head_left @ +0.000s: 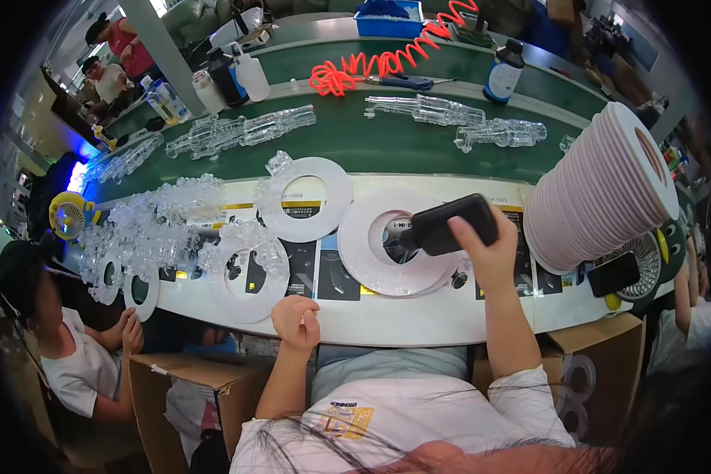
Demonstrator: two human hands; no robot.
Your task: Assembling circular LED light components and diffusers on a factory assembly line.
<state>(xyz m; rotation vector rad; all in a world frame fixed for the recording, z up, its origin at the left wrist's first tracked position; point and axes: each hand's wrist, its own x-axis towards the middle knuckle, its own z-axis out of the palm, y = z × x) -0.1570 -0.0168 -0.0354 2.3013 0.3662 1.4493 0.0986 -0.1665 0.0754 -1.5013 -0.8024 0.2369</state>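
My right hand [486, 249] grips a black squeeze bottle [450, 223], tipped so its nozzle points down-left at the inner edge of a white foam ring [363, 237] lying flat on the white table edge [419, 320]. My left hand [296, 320] rests at the near table edge with its fingers curled and nothing in it, just below another white ring [249, 304] that carries clear plastic pieces. A third white ring [328, 201] lies farther back.
A tall leaning stack of white rings [600, 189] stands at the right. Clear plastic parts [146, 221] pile at the left and along the green belt [371, 142]. Another person [79, 355] sits at my left. Cardboard boxes [186, 387] stand below the table.
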